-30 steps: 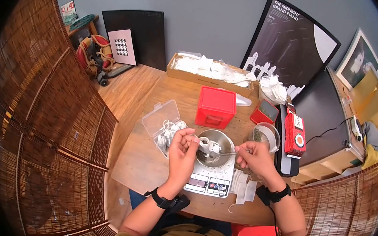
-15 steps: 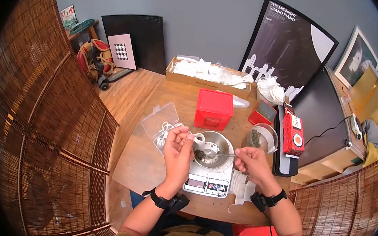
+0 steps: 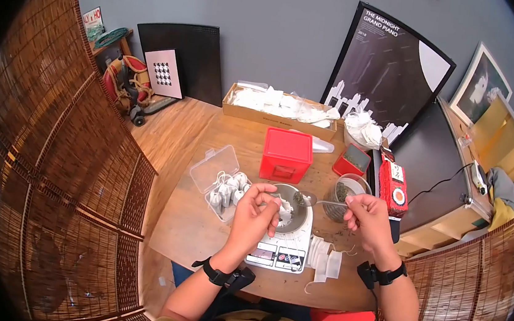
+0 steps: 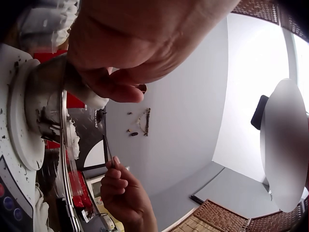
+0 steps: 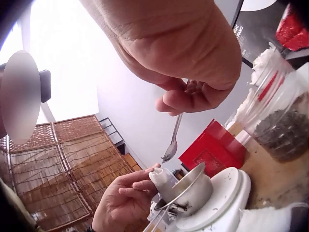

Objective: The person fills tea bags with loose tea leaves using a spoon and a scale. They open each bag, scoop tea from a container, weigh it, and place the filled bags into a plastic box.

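Observation:
My left hand pinches a small white tea bag, its mouth facing up, over the left side of the metal bowl. In my right hand is the handle of a metal spoon, gripped between thumb and fingers. Dark dried leaves lie in the spoon's tip, which hangs above the bowl and close to the bag's mouth in the right wrist view. The bowl stands on a white kitchen scale, with leaf crumbs scattered about it.
Left of the bowl, an open clear box holds several filled tea bags. A red canister stands behind. To the right are a clear tub of leaves and a red packet. Flat white bags lie beside the scale.
The spoon has come up out of the bowl with leaves on it, and my right hand has moved right. My left hand still holds the tea bag, its wrist turned slightly.

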Motion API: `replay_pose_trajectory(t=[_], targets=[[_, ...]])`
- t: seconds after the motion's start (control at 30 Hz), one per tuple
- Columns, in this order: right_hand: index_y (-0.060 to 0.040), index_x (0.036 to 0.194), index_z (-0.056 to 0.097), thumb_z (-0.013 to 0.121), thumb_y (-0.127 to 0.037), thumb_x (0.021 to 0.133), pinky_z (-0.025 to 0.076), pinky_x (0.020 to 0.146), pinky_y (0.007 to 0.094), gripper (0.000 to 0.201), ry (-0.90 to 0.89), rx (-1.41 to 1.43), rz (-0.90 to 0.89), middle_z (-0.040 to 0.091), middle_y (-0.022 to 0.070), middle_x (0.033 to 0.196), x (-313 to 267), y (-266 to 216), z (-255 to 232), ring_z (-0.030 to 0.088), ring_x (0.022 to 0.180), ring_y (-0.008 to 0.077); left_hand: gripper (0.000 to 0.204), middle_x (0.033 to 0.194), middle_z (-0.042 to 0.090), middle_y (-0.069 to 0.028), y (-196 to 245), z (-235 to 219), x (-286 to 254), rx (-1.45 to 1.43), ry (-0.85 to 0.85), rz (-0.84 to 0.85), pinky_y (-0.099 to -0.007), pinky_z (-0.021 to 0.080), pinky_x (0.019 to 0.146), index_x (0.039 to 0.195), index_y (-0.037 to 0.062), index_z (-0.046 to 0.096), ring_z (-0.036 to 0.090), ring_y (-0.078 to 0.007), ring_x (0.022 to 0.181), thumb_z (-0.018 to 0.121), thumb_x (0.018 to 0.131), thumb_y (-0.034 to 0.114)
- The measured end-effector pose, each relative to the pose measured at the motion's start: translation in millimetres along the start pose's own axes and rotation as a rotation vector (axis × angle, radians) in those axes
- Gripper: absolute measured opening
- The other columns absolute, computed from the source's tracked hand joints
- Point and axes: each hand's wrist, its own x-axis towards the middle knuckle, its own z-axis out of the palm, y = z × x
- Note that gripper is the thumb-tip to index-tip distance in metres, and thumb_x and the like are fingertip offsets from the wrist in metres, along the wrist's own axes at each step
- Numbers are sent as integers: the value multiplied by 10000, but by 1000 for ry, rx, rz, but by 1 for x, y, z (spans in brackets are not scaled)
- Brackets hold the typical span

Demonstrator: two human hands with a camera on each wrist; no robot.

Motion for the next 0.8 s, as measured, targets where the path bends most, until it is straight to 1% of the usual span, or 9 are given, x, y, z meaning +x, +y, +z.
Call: replay_pose_trajectory(t=[0.17, 0.37, 0.43, 0.47, 0.57, 0.6, 0.67, 0.7, 0.8], targets=[[-25, 984, 740, 743, -227, 1061, 463, 492, 211, 216, -17, 21, -23, 714, 14, 727, -1, -9, 0, 609, 542, 58, 286, 887, 630, -44, 0, 5, 0, 17, 9, -3, -232, 435, 459, 1310, -3, 539, 611, -95, 645, 663, 1053, 12], [-12, 1021, 748, 739, -216, 1067, 457, 504, 209, 209, -6, -91, -86, 710, 18, 732, -11, -16, 13, 607, 554, 50, 288, 872, 628, -46, -5, 4, 1, 29, 28, -19, -231, 440, 459, 1312, -4, 534, 614, -95, 631, 662, 1055, 14], [13, 1032, 740, 724, -155, 1071, 477, 533, 209, 173, 30, -249, -202, 713, 16, 756, -20, -16, 23, 624, 585, 50, 289, 870, 629, -47, -6, 4, 0, 31, 32, -20, -230, 441, 460, 1313, -5, 533, 615, -95, 630, 661, 1055, 14], [13, 1032, 740, 724, -155, 1071, 477, 533, 209, 173, 27, -250, -203, 713, 16, 756, -24, -14, 25, 624, 585, 50, 288, 870, 629, -47, -5, 4, 0, 26, 33, -25, -230, 446, 459, 1313, -6, 532, 618, -95, 632, 660, 1055, 14], [58, 1030, 747, 742, -54, 1035, 528, 586, 228, 112, 50, -437, -465, 731, 49, 795, -39, -15, 34, 678, 644, 86, 288, 873, 630, -48, -5, 4, 1, 21, 35, -33, -232, 454, 457, 1312, -8, 531, 621, -97, 634, 658, 1055, 12], [58, 1030, 747, 742, -54, 1035, 528, 586, 228, 112, 50, -438, -464, 731, 49, 795, -40, -13, 35, 678, 644, 86, 287, 875, 630, -48, -5, 5, 1, 20, 34, -35, -233, 458, 455, 1311, -8, 531, 623, -98, 634, 657, 1054, 12], [34, 1033, 775, 784, -52, 991, 550, 590, 266, 97, 70, -566, -719, 754, 86, 810, -43, -8, 34, 680, 609, 128, 285, 878, 629, -49, -6, 4, 1, 33, 40, -39, -234, 461, 453, 1311, -7, 532, 624, -99, 637, 656, 1054, 12], [32, 1023, 777, 790, -28, 972, 558, 595, 281, 80, 95, -588, -767, 764, 110, 838, -44, -6, 34, 699, 628, 155, 284, 880, 628, -49, -7, 4, 1, 45, 45, -41, -234, 464, 451, 1310, -6, 532, 625, -99, 639, 654, 1055, 13], [32, 1017, 775, 778, -24, 979, 554, 603, 289, 67, 209, -540, -716, 761, 120, 843, -45, -8, 24, 705, 649, 168, 278, 887, 628, -51, -5, 4, -2, 68, 43, -25, -234, 465, 451, 1310, -3, 531, 628, -101, 649, 647, 1057, 10]])
